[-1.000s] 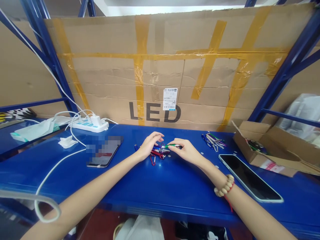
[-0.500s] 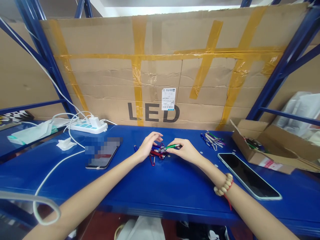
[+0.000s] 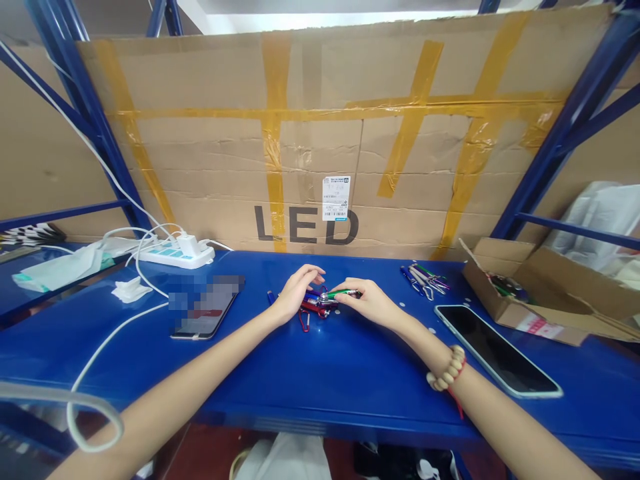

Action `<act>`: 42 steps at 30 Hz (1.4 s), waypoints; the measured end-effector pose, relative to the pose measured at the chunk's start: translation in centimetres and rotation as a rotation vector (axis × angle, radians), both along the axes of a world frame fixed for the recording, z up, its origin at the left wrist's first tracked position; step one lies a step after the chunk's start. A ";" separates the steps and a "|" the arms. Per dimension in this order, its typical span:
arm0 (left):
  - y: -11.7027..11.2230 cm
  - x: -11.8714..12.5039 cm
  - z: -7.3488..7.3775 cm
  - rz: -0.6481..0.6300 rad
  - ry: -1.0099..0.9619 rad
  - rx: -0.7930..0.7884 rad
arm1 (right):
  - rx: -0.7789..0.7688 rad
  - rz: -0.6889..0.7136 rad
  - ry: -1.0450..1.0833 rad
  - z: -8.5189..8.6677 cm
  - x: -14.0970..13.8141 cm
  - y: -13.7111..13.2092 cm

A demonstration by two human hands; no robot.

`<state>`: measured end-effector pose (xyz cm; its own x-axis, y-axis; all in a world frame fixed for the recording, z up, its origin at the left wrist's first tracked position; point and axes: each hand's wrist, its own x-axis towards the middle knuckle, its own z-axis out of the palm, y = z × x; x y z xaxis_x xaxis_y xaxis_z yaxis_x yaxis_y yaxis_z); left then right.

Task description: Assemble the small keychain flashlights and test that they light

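Observation:
On the blue shelf, my right hand (image 3: 371, 301) is closed in a pinch around a slim green pen-like tube (image 3: 341, 293) with a silvery end. The tube lies nearly level above a small heap of red and blue pen-like tubes (image 3: 314, 308), some with carabiner clips. My left hand (image 3: 299, 292) arches over the heap's left side, fingers loosely stretched and apart. It seems to hold nothing, though its palm side is hidden. A red carabiner (image 3: 305, 321) sticks out towards me from the heap. Both hands partly cover the pile.
A second group of coloured tubes with carabiners (image 3: 425, 280) lies back right. Beyond it stands an open cardboard box (image 3: 540, 287) with items inside. One phone (image 3: 497, 350) lies at right, another (image 3: 210, 310) at left. A power strip (image 3: 175, 253) trails white cables. Cardboard (image 3: 225, 167) closes off the back.
The green tube in my right hand has dipped slightly towards the heap, its silvery end shifting a little left. My left hand stays nearly still.

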<state>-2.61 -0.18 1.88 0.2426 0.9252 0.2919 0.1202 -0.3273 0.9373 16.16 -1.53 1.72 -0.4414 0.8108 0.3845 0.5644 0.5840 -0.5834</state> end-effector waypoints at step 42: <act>0.5 -0.6 0.3 -0.062 0.133 0.175 | 0.173 -0.044 -0.136 -1.0 -0.8 0.4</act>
<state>-3.21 0.27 2.21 0.3447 0.8452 0.4085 0.2137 -0.4944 0.8426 15.33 -1.17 0.71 -0.4641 0.7576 0.4590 0.6584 0.6417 -0.3933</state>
